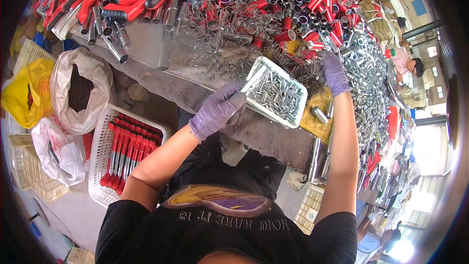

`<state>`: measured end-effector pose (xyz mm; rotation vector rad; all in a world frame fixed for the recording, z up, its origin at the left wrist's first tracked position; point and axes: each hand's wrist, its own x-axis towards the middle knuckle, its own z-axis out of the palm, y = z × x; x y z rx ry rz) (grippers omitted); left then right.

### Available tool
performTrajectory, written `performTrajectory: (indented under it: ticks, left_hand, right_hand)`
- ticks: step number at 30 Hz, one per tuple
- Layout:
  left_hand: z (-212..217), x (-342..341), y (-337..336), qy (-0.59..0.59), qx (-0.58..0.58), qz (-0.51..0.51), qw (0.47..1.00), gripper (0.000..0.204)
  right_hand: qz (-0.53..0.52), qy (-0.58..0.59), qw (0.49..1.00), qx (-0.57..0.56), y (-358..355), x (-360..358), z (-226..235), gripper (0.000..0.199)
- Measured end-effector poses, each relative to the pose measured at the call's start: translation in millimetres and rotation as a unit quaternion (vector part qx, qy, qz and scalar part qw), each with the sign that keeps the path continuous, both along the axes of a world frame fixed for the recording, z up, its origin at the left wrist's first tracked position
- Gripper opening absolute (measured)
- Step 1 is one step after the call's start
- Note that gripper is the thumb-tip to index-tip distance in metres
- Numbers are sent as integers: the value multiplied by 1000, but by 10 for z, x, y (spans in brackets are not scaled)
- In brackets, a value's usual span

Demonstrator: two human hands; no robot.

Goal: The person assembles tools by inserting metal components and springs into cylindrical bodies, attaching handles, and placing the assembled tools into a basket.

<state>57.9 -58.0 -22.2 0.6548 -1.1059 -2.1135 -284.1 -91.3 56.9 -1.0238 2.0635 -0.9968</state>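
Note:
My left hand [218, 110], in a purple glove, is closed at the left corner of a pale green-white tray [296, 120]. A shiny strip shows beside its thumb; whether this is a held metal piece or the tray's wall, I cannot tell. Many small metal pins [276, 95] fill the tray. My right hand [333, 72], also gloved, is beyond the tray's right side with its fingers curled. Its fingertips are against dark coil springs [305, 71] and metal parts, and what they pinch is hidden. A short metal cylinder [320, 115] lies on a yellow patch right of the tray.
Red-and-chrome tubes [288, 34], red-black handles [129, 5] and loose wire springs [220, 44] heap the bench's far side. Silver fittings [364, 88] pile up right. Lower left are a white basket [97, 166] of red-handled tools and an open sack [100, 88]. People [408, 66] are at right.

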Motion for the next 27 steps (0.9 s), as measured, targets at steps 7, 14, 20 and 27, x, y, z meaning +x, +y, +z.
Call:
performTrajectory:
  ticks: [7, 14, 20, 27]
  left_hand:
    - [-23, 0, 25, 28, -1, 3, 1000, 39]
    - [34, -4, 15, 3, -18, -13, 1000, 43]
    - [31, 4, 21, 15, -5, -14, 1000, 41]
    - [18, -57, 14, -37, -123, -51, 990, 35]
  right_hand:
    - [-66, -261, 956, -115, 77, 164, 38, 23]
    - [-5, -622, 761, -185, 107, -121, -22, 21]
    - [-156, -234, 940, -195, 198, 143, -12, 21]
    - [242, 197, 936, -161, 598, 1187, 469, 27]
